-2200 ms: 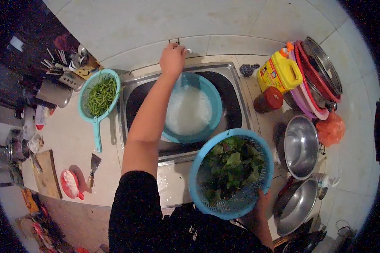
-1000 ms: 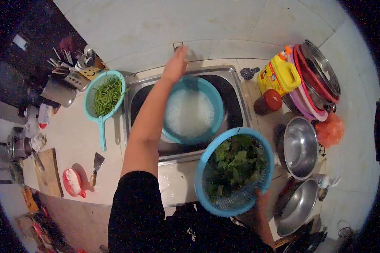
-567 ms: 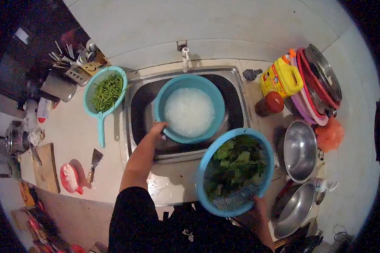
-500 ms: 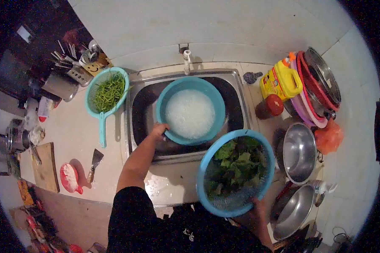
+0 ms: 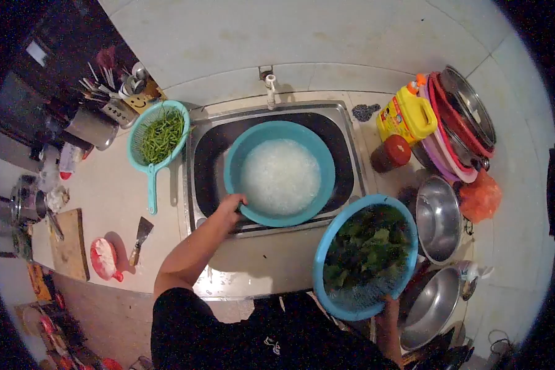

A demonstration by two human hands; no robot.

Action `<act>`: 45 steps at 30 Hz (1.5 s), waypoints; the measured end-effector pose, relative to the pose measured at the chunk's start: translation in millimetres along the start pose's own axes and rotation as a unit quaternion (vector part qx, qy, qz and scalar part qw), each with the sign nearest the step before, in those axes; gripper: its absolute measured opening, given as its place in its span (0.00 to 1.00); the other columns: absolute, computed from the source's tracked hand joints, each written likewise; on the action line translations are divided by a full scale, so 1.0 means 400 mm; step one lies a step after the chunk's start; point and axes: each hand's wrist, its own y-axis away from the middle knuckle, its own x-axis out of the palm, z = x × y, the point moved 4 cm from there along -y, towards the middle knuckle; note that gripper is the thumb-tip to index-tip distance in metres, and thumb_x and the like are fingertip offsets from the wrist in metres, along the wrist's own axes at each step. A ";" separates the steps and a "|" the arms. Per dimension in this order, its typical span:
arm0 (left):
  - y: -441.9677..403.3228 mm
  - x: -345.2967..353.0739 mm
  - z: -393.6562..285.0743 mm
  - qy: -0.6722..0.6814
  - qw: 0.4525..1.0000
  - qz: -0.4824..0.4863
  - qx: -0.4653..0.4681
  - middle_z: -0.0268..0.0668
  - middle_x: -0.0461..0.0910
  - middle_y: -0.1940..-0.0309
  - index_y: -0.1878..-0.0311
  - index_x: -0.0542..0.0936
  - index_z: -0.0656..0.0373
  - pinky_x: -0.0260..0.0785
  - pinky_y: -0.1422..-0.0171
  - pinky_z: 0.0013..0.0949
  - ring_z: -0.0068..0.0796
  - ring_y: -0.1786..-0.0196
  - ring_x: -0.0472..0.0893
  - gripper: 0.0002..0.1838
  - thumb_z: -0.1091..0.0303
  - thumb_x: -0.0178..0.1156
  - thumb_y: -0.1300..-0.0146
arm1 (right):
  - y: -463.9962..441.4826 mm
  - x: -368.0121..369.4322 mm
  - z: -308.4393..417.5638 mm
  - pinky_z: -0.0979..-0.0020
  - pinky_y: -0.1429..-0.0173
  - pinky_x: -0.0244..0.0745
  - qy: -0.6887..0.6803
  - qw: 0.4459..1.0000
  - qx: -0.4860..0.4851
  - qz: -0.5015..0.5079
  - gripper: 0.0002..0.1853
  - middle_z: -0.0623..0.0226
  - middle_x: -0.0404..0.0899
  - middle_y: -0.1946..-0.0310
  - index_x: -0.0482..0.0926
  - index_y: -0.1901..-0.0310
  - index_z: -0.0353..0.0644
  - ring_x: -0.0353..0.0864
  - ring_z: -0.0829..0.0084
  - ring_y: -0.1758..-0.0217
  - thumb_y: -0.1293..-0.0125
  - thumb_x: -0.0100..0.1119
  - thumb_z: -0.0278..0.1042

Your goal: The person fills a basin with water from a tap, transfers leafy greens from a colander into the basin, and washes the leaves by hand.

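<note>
A teal basin (image 5: 237,148) of cloudy, foamy water (image 5: 282,176) sits in the metal sink (image 5: 206,145), tilted toward me at the sink's front edge. My left hand (image 5: 229,209) is closed on the basin's near left rim. On the right, my right hand (image 5: 387,308) grips the lower rim of a blue colander (image 5: 322,259), held up beside the sink and tipped. Dark green leafy vegetables (image 5: 370,250) lie inside the colander. The fingers of my right hand are partly hidden by the rim.
A teal strainer of green peppers (image 5: 161,137) stands left of the sink, near a scraper (image 5: 142,240) and a red bowl (image 5: 105,258). A faucet (image 5: 270,89) is behind. Steel bowls (image 5: 436,219), a yellow jug (image 5: 407,117) and a red-lidded jar (image 5: 391,154) crowd the right.
The colander of leaves has moved right and slightly down with my right hand. My left hand has drawn the basin a little toward me.
</note>
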 end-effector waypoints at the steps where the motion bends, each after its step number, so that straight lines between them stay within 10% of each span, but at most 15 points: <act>1: 0.021 0.000 -0.007 0.027 0.999 0.018 0.023 0.41 0.66 0.70 0.68 0.68 0.65 0.70 0.63 0.45 0.40 0.68 0.71 0.16 0.83 0.51 0.67 | -0.002 -0.012 -0.008 0.59 0.58 0.70 -0.002 1.000 -0.007 0.006 0.24 0.62 0.70 0.62 0.63 0.52 0.38 0.71 0.59 0.60 0.54 0.51 0.23; 18: 0.455 -0.210 0.127 0.134 0.987 -0.054 0.074 0.39 0.70 0.73 0.66 0.67 0.66 0.68 0.58 0.35 0.38 0.68 0.71 0.16 0.81 0.52 0.65 | -0.024 0.182 0.225 0.68 0.60 0.69 0.015 0.988 -0.055 0.144 0.16 0.65 0.71 0.67 0.68 0.60 0.37 0.71 0.68 0.65 0.51 0.54 0.33; 29: 0.722 -0.347 0.366 0.242 0.943 -0.204 0.100 0.39 0.68 0.69 0.62 0.67 0.63 0.67 0.68 0.38 0.36 0.67 0.70 0.18 0.84 0.50 0.62 | -0.032 0.481 0.311 0.70 0.64 0.69 0.253 0.910 -0.185 0.274 0.16 0.64 0.71 0.67 0.68 0.60 0.36 0.72 0.69 0.67 0.55 0.50 0.26; 36: 0.706 -0.453 0.437 0.307 0.922 -0.189 0.145 0.36 0.68 0.79 0.71 0.67 0.64 0.63 0.78 0.32 0.31 0.79 0.69 0.10 0.79 0.53 0.60 | 0.140 0.722 0.211 0.70 0.65 0.69 0.207 0.893 -0.138 0.375 0.14 0.66 0.71 0.71 0.70 0.63 0.37 0.71 0.69 0.67 0.56 0.50 0.24; 45: 0.587 -0.602 0.372 0.294 0.927 -0.102 0.208 0.38 0.72 0.68 0.58 0.67 0.63 0.71 0.69 0.34 0.34 0.67 0.74 0.16 0.73 0.55 0.53 | 0.277 0.915 0.092 0.73 0.69 0.66 0.261 0.862 -0.286 0.328 0.10 0.69 0.71 0.75 0.70 0.67 0.35 0.70 0.74 0.74 0.55 0.53 0.21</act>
